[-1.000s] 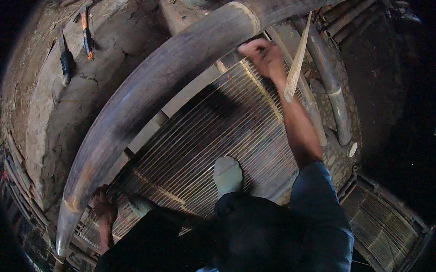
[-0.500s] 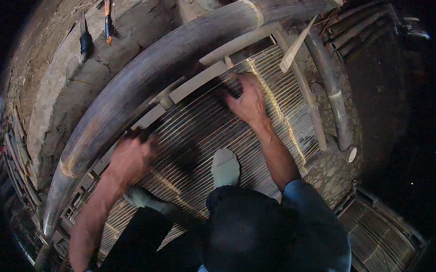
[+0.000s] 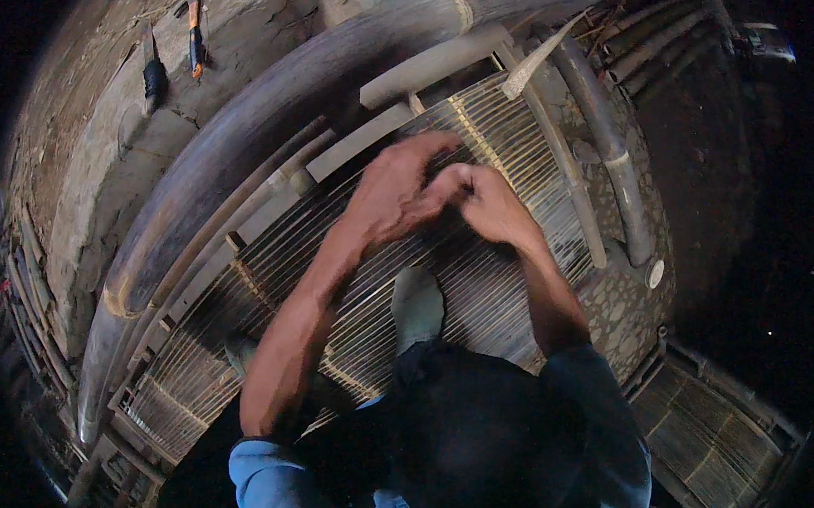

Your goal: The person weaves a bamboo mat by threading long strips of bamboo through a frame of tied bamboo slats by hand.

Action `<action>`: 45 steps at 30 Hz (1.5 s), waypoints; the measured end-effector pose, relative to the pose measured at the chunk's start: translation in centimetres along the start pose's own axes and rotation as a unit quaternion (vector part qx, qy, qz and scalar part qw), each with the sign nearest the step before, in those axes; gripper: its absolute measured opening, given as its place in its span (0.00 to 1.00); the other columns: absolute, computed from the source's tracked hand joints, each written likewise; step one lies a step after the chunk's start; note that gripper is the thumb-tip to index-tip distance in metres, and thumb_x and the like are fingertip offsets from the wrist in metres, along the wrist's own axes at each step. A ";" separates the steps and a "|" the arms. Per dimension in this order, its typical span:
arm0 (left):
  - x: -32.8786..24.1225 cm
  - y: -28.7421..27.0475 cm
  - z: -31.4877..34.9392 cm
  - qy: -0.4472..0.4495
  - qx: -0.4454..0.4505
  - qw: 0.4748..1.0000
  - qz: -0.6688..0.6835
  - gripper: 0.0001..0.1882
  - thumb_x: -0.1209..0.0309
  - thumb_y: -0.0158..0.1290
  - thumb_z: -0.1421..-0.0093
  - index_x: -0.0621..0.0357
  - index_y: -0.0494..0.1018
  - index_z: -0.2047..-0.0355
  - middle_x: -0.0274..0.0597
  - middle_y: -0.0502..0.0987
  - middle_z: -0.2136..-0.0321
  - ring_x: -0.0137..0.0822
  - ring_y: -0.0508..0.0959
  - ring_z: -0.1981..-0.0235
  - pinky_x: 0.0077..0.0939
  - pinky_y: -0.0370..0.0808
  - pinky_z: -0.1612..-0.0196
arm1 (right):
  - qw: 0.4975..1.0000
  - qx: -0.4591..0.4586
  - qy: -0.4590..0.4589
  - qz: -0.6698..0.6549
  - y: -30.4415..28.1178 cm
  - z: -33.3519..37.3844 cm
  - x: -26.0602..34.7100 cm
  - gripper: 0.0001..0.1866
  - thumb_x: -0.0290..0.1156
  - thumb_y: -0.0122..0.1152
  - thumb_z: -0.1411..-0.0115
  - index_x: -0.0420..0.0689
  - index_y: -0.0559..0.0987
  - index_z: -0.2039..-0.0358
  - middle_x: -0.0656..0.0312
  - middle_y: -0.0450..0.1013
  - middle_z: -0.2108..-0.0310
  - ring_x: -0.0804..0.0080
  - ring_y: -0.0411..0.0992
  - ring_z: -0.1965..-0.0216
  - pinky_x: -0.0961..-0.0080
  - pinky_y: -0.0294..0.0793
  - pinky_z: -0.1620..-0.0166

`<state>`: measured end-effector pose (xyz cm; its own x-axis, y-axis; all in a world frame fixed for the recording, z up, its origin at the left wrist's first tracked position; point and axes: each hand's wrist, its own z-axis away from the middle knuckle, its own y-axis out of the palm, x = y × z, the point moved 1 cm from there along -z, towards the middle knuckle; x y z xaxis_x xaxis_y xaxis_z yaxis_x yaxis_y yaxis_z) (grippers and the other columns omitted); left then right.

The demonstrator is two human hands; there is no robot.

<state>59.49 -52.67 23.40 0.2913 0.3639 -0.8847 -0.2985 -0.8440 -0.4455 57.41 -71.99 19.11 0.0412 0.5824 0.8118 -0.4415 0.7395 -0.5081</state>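
My left hand [image 3: 399,186] and my right hand [image 3: 500,206] meet over the far part of a slatted panel [image 3: 555,192] of thin parallel strips, bound by a pale woven band [image 3: 478,134]. Both hands have their fingers curled in and closed, the fingertips turned toward each other and partly hidden. Whatever is pinched between them is too small or too dark to make out. The panel sits within a wooden frame [image 3: 362,143], whose far rail lies just beyond my left hand. My sock-covered foot [image 3: 417,304] rests on the strips below the hands.
A thick bamboo pole [image 3: 277,112] curves past the panel's far side. A pale pointed wood piece [image 3: 538,60] lies at the frame's far right corner. On the stone ledge are a knife [image 3: 153,79] and an orange-and-black handled tool [image 3: 196,40]. Another slatted panel [image 3: 707,449] stands lower right.
My left hand has swung right and away from me, from the frame's left side to beside my right hand. The right hand has shifted slightly right and nearer, its fingers now curled in.
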 end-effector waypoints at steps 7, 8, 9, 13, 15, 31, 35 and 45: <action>-0.5 -2.4 1.4 -0.142 0.013 0.956 0.256 0.17 0.61 0.61 0.39 0.63 0.81 0.60 0.37 0.81 0.64 0.28 0.77 0.62 0.25 0.72 0.55 | 0.994 0.049 -0.062 -0.075 -8.4 1.1 7.9 0.14 0.37 0.59 0.36 0.37 0.82 0.67 0.58 0.78 0.74 0.75 0.76 0.68 0.73 0.74 0.63; 1.5 -2.4 2.1 -0.217 -0.045 0.928 0.299 0.14 0.63 0.63 0.40 0.62 0.82 0.62 0.37 0.82 0.63 0.30 0.78 0.61 0.26 0.73 0.55 | 0.995 0.021 -0.083 -0.047 -9.5 -0.3 6.5 0.14 0.37 0.60 0.36 0.38 0.83 0.68 0.59 0.79 0.73 0.76 0.76 0.67 0.73 0.74 0.62; 2.9 -2.8 2.6 -0.291 -0.132 0.919 0.231 0.16 0.62 0.65 0.43 0.63 0.82 0.62 0.36 0.82 0.67 0.27 0.76 0.64 0.23 0.72 0.57 | 0.994 -0.008 -0.106 -0.018 -10.6 -1.9 5.5 0.15 0.38 0.60 0.36 0.38 0.83 0.69 0.60 0.79 0.73 0.77 0.76 0.67 0.73 0.74 0.61; 11.6 -0.2 5.9 -0.367 -0.370 0.792 0.319 0.10 0.70 0.66 0.48 0.63 0.82 0.68 0.34 0.79 0.75 0.28 0.74 0.75 0.22 0.70 0.69 | 0.998 0.006 -0.030 0.054 -10.3 -8.5 0.7 0.15 0.38 0.59 0.33 0.38 0.81 0.67 0.63 0.78 0.70 0.74 0.75 0.65 0.73 0.74 0.57; 12.5 1.2 5.9 -0.371 -0.448 0.800 0.147 0.08 0.72 0.67 0.51 0.63 0.80 0.74 0.35 0.79 0.77 0.28 0.73 0.80 0.23 0.70 0.74 | 0.984 -0.057 -0.093 0.140 -8.8 -11.2 -0.3 0.18 0.43 0.57 0.33 0.39 0.81 0.66 0.60 0.78 0.70 0.71 0.75 0.64 0.69 0.74 0.56; 14.0 7.6 -7.8 -0.373 -0.205 0.903 0.063 0.11 0.65 0.58 0.45 0.62 0.79 0.71 0.49 0.77 0.80 0.46 0.82 0.74 0.43 0.76 0.68 | 0.948 0.171 0.060 0.261 -3.6 -19.4 -5.7 0.37 0.65 0.31 0.34 0.50 0.76 0.45 0.48 0.71 0.43 0.46 0.67 0.40 0.57 0.57 0.37; 14.4 8.0 -7.9 -0.333 -0.148 0.921 0.138 0.12 0.65 0.57 0.44 0.63 0.78 0.69 0.49 0.78 0.78 0.43 0.82 0.74 0.40 0.76 0.68 | 0.941 0.221 0.090 0.238 -3.6 -18.9 -5.2 0.40 0.69 0.32 0.38 0.54 0.73 0.39 0.55 0.68 0.37 0.50 0.61 0.34 0.54 0.44 0.31; 14.8 6.7 -8.9 -0.206 0.025 0.921 0.329 0.15 0.64 0.55 0.40 0.67 0.76 0.64 0.48 0.80 0.74 0.37 0.82 0.72 0.32 0.76 0.67 | 0.958 0.205 0.071 0.187 -4.1 -20.1 -6.7 0.34 0.64 0.39 0.38 0.50 0.83 0.55 0.55 0.79 0.57 0.54 0.74 0.50 0.51 0.56 0.40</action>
<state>69.93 -56.46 8.61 -0.3337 -0.0919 -0.9382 -0.3321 -0.9199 0.2083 77.00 -72.13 9.95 -0.0797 0.8423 0.5331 -0.7634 0.2923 -0.5760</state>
